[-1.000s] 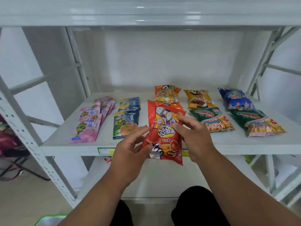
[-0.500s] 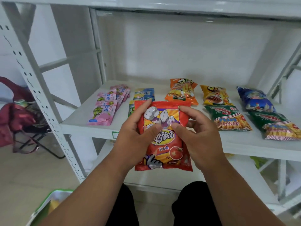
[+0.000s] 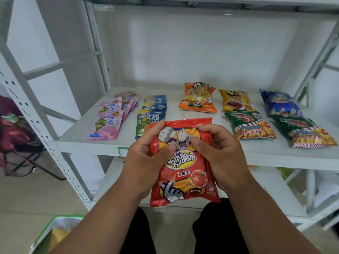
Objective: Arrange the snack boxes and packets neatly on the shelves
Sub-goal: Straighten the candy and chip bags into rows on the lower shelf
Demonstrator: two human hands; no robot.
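Grip: both hands hold the red packet [image 3: 185, 162] up in front of the shelf edge, left hand [image 3: 146, 162] wrapped round its left side with the thumb pressed on the front, right hand [image 3: 220, 154] curled round the upper right side, thumb on the front too.
Shelf: white metal shelf [image 3: 183, 114], bare strip down the middle between the blue packets and the prawn cracker bags, right behind the red packet's top edge; plenty of bare board along the back as well.
Lower shelf: lower shelf [image 3: 113, 180] sits under it, mostly hidden by the arms.
Right side: two green prawn cracker bags [image 3: 251, 125] in front, a yellow bag [image 3: 236, 100] and a blue bag [image 3: 280, 103] behind them.
Middle back: orange bag [image 3: 199, 98], lying flat.
Left side: pink packets [image 3: 110, 121] overlapping in a row, blue packets [image 3: 152, 116] just beside them, the front one partly behind the left hand.
Floor: green-rimmed bin [image 3: 56, 228] at bottom left.
Packet looks: glossy red, cartoon fist and a tomato on the front, crimped top edge, held upright.
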